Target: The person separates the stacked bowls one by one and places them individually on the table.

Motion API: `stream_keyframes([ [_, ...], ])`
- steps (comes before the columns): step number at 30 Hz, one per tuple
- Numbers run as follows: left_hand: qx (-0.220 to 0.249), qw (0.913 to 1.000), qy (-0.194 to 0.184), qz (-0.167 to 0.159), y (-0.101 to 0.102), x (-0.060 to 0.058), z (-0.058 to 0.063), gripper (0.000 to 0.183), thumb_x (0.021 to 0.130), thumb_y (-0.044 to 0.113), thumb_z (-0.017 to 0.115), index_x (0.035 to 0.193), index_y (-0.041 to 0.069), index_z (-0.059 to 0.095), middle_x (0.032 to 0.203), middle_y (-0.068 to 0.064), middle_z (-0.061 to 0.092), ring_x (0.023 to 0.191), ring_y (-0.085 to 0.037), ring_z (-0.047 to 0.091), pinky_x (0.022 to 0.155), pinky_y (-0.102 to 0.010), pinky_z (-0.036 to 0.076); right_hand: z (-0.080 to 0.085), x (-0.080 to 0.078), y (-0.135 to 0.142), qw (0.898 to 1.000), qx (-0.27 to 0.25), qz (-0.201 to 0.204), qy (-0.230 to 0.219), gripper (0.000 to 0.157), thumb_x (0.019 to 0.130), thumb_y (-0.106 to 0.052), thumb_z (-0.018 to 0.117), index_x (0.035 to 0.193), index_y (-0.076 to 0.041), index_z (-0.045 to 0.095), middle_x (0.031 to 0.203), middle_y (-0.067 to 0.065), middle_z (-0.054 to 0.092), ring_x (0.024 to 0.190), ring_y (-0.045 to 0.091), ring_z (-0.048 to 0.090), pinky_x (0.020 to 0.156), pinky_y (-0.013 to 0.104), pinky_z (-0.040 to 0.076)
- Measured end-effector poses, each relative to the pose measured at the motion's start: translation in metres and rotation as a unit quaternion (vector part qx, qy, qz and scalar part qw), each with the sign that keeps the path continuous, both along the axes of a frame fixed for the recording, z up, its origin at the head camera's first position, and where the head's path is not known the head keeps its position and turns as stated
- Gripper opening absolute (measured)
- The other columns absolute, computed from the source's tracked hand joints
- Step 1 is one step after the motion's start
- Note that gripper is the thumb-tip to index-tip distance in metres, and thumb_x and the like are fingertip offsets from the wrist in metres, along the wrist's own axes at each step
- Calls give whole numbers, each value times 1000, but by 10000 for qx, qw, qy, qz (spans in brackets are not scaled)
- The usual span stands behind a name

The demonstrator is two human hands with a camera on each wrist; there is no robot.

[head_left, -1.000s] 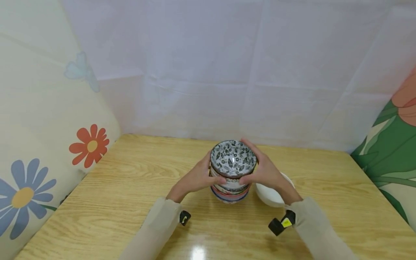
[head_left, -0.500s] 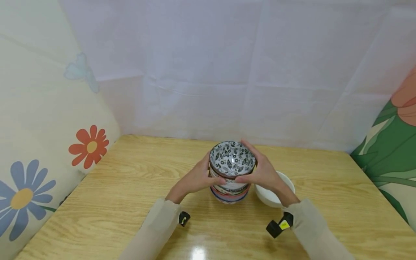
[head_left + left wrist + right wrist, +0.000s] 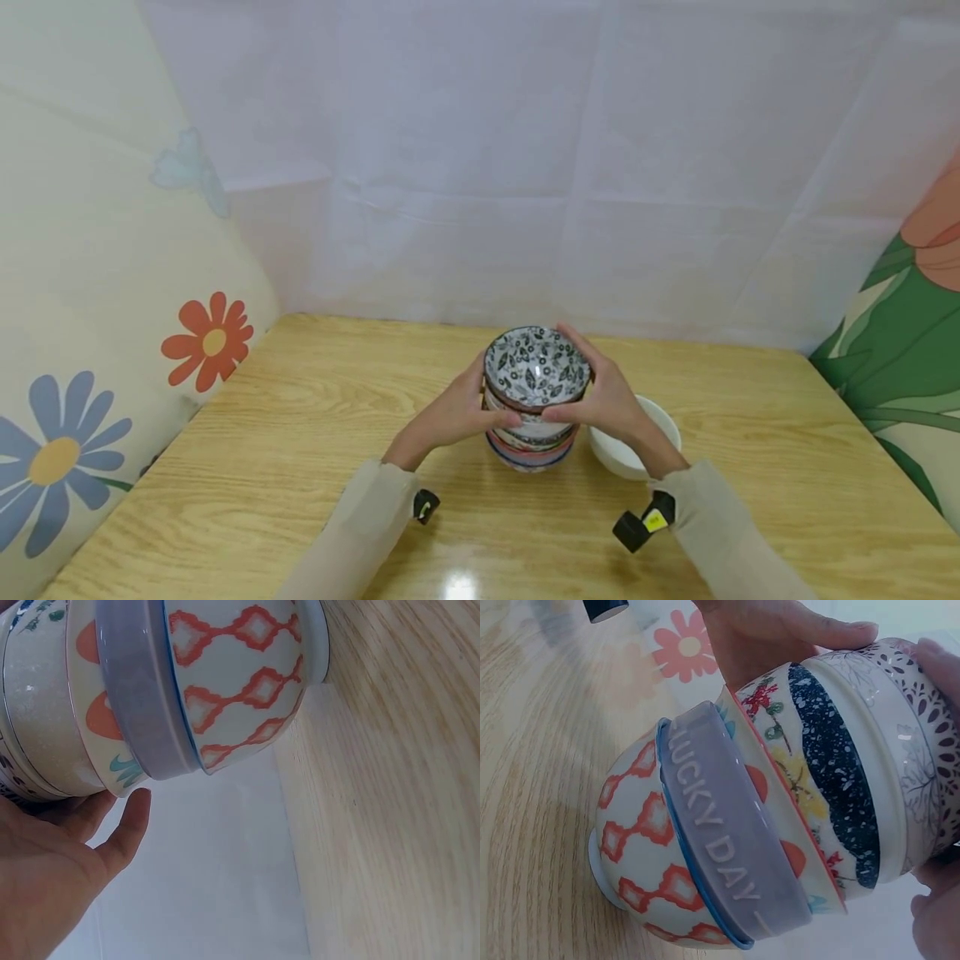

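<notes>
Several patterned bowls stand nested in an upright stack on the wooden table, the top one a bowl with black leaves and flowers on white (image 3: 537, 367). My left hand (image 3: 453, 410) grips the upper part of the stack from the left, thumb across its near side. From the right, my right hand (image 3: 606, 398) holds the same upper bowls, with its thumb pointing at the left one. Lowest is a bowl with red diamond shapes (image 3: 240, 682), its foot at the tabletop. Above it sits a grey-purple bowl lettered LUCKY DAY (image 3: 716, 825).
A plain white bowl (image 3: 621, 457) stands right of the stack, partly behind my right wrist. The wooden table (image 3: 300, 467) reaches back to a white cloth (image 3: 450, 167). Flower-printed cloth (image 3: 90, 333) hangs at the left and more (image 3: 907, 350) at the right.
My right thumb has slid slightly left along the near side of the upper bowls, and the right wrist has shifted a little left. The stack and my left hand stay nearly in place.
</notes>
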State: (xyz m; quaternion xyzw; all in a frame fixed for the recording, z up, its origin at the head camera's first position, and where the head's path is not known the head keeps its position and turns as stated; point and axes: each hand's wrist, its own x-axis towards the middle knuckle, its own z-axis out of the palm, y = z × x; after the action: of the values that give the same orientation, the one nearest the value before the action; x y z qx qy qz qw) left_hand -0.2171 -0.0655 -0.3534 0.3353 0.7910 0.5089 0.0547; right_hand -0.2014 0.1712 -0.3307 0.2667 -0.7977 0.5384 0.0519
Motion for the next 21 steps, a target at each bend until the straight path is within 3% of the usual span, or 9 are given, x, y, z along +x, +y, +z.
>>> stream_keyframes([
  [7, -100, 9999, -39, 134, -2, 2, 0, 114, 69, 68, 69, 154, 24, 7, 155, -6, 27, 138, -26, 34, 109, -51, 34, 7, -1, 1, 9997, 73, -129, 211, 108, 64, -18, 89, 150, -2, 24, 153, 21, 29, 137, 40, 32, 110, 58, 28],
  [11, -202, 9996, -83, 192, -2, 2, -1, 118, 66, 74, 66, 154, 22, 6, 155, -7, 25, 138, -27, 34, 109, -51, 34, 12, -1, 5, 9997, -4, -196, 149, 108, 64, -13, 88, 150, -2, 24, 151, 20, 33, 133, 39, 38, 108, 54, 32],
  [16, -230, 9995, -142, 188, -1, 1, -1, 121, 65, 76, 65, 154, 19, 8, 153, -9, 29, 134, -28, 40, 106, -49, 38, 18, -1, 11, 9994, -5, -328, 105, 108, 64, -5, 87, 151, -4, 23, 148, 21, 38, 128, 37, 44, 103, 30, 40],
  [19, -143, 9996, -185, 140, -1, 2, 1, 118, 66, 73, 68, 153, 18, 10, 149, -10, 34, 129, -27, 45, 105, -47, 40, 21, -1, 15, 9992, -60, -360, 164, 107, 64, -4, 86, 151, -3, 23, 146, 23, 39, 128, 37, 43, 99, 14, 38],
  [21, -94, 9996, -224, 115, -1, 2, 1, 117, 66, 70, 69, 153, 19, 10, 146, -10, 37, 125, -26, 48, 103, -46, 42, 24, -1, 18, 9991, -144, -349, 202, 107, 64, -2, 85, 150, -2, 23, 146, 23, 38, 129, 38, 43, 97, 10, 37],
])
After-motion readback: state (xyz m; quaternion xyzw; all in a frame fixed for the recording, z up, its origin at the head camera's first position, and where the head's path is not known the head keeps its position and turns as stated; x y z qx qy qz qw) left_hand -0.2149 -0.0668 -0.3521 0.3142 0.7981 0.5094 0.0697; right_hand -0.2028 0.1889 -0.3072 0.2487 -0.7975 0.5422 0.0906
